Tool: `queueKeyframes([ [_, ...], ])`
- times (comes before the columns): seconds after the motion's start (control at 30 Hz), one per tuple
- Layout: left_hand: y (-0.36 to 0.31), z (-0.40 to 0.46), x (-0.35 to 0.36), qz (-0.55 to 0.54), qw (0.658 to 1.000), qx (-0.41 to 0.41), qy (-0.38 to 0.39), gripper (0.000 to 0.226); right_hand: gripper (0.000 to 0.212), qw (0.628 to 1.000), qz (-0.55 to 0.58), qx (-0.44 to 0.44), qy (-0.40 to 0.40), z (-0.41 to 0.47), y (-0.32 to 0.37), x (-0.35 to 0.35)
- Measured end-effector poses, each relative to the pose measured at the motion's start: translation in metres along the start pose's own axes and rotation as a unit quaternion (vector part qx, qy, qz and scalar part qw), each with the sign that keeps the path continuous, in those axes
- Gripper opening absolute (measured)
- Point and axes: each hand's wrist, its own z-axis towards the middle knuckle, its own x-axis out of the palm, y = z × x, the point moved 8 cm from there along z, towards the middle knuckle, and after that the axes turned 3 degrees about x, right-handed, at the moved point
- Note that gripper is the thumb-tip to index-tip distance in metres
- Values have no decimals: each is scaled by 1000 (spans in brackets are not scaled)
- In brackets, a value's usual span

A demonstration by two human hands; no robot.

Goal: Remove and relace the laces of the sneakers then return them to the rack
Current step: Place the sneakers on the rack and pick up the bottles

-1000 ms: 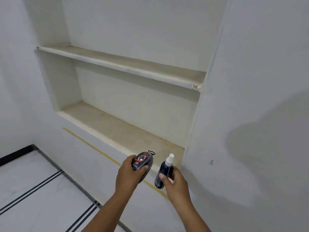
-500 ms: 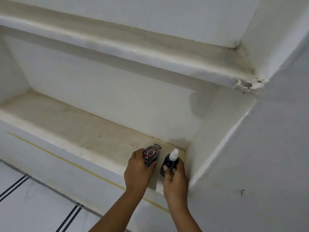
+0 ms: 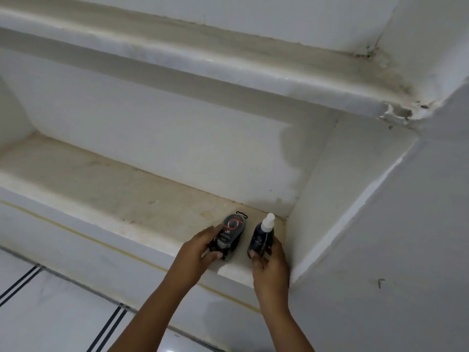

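No sneakers or laces are in view. My left hand grips a dark oval shoe-polish pack with a red ring on its label, held at the front of the lower shelf. My right hand holds a dark spray bottle with a white nozzle, standing upright on the shelf's right end near the side wall. Both items sit side by side, a small gap between them.
The shelf is a built-in wall niche with a second shelf above, chipped at its right corner. A side wall closes the niche at the right. White floor tiles with dark stripes lie below left.
Both hands carried the polish pack and the spray bottle forward from mid-air to the right end of the lower shelf. The view has closed in on the niche.
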Motion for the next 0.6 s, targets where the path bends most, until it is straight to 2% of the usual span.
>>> queueKeyframes([
  [0.1, -5, 2, 5, 49, 999, 16, 7, 85, 41, 1000, -16, -5, -16, 1, -2, 1],
  [0.23, -9, 5, 10, 74, 997, 22, -17, 67, 32, 998, -45, -21, -25, 1, -1, 1],
  [0.6, -12, 19, 14, 94, 995, 1, -31, 62, 39, 994, -72, -53, -62, 7, -1, 2],
])
